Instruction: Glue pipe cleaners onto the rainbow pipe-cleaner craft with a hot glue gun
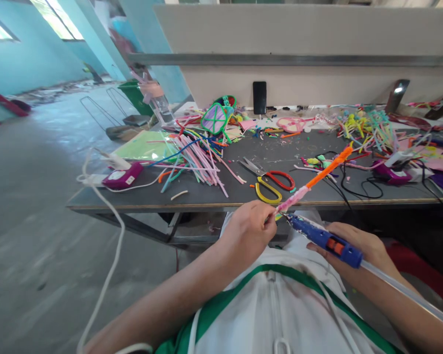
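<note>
Between the pinched fingers of my left hand [254,221] is the lower end of a pipe-cleaner stick [299,192], pink below and orange toward its tip. The stick slants up to the right over the table edge. My right hand [358,241] is wrapped round a blue hot glue gun [323,238], its handle partly hidden. The gun's nozzle points left and meets or nearly meets the stick's lower end beside my left fingertips. A long clear glue stick [406,291] sticks out of the gun's back. Scissors [269,182] with one red and one yellow handle lie just beyond.
Pink and lilac pipe cleaners [201,160] lie in a pile on the grey table [147,189]. Purple power sockets [123,177] with white cables sit at the left, another at the right. A phone [259,97] leans at the back, near a water bottle [159,103].
</note>
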Demonstrator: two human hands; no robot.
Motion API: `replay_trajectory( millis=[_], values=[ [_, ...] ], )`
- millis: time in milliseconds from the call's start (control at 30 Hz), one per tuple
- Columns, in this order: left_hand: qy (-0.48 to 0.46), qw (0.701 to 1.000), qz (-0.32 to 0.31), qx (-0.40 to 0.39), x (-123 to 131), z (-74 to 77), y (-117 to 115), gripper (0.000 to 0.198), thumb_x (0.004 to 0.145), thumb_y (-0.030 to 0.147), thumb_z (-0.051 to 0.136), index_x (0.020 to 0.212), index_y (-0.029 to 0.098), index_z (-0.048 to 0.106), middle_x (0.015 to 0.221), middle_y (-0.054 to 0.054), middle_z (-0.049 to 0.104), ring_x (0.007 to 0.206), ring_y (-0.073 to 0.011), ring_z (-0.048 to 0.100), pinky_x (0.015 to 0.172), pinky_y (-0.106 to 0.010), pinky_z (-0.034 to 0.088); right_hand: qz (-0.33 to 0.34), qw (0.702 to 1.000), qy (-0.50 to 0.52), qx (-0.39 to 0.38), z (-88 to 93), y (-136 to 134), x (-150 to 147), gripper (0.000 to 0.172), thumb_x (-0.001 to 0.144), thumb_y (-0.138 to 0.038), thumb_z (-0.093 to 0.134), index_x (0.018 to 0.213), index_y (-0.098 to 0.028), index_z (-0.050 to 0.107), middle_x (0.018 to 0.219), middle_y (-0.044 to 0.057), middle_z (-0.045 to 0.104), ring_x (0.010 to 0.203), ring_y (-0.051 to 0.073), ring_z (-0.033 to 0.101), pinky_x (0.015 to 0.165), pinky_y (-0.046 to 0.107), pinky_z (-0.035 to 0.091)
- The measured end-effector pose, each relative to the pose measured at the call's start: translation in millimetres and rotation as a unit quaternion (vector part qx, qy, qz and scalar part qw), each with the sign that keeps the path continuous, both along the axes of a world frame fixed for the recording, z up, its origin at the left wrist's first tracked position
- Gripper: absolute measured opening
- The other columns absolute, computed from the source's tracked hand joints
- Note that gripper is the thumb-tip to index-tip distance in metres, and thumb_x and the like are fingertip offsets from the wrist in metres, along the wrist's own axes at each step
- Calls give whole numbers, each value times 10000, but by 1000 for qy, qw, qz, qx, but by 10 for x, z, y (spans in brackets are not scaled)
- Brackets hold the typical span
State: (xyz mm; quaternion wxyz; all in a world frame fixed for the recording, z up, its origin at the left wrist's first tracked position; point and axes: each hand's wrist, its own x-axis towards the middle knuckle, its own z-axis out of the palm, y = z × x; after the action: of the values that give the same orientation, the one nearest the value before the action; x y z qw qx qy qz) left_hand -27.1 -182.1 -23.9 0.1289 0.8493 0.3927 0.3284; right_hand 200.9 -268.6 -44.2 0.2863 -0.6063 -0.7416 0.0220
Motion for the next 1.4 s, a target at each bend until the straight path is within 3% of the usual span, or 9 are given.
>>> replay_trajectory(
  millis=[800, 1033, 1167, 1400],
  values=[
    [-2, 999, 13, -37, 8, -17, -11, 131, 793, 142, 544, 790, 183, 669, 797, -20, 695, 750, -145, 619, 695, -247, 431, -46, 997, 51, 28, 30, 8, -137, 189, 745, -429, 666, 765, -246, 622, 756, 35, 694, 631, 204, 669, 577, 300, 487],
    [8, 999, 15, -44, 4, -38, 1, 129, 787, 130, 542, 776, 182, 660, 792, -18, 687, 750, -140, 616, 691, -241, 424, -9, 999, 31, 25, 17, 33, -158, 181, 754, -418, 659, 753, -242, 615, 705, 25, 684, 614, 195, 668, 555, 286, 500],
    [17, 999, 21, -38, 6, -28, -5, 124, 789, 134, 549, 756, 183, 658, 764, -11, 679, 719, -132, 603, 666, -237, 414, -38, 996, 41, 63, 7, 35, -119, 209, 757, -449, 648, 778, -243, 615, 746, 36, 699, 621, 197, 671, 575, 291, 506],
    [17, 999, 15, -28, 5, -22, -14, 128, 795, 139, 543, 729, 181, 643, 754, -13, 675, 696, -128, 591, 662, -238, 412, -73, 993, 74, 49, 92, 3, -111, 217, 760, -461, 641, 741, -252, 587, 666, 11, 650, 547, 182, 623, 554, 303, 483]
  ],
)
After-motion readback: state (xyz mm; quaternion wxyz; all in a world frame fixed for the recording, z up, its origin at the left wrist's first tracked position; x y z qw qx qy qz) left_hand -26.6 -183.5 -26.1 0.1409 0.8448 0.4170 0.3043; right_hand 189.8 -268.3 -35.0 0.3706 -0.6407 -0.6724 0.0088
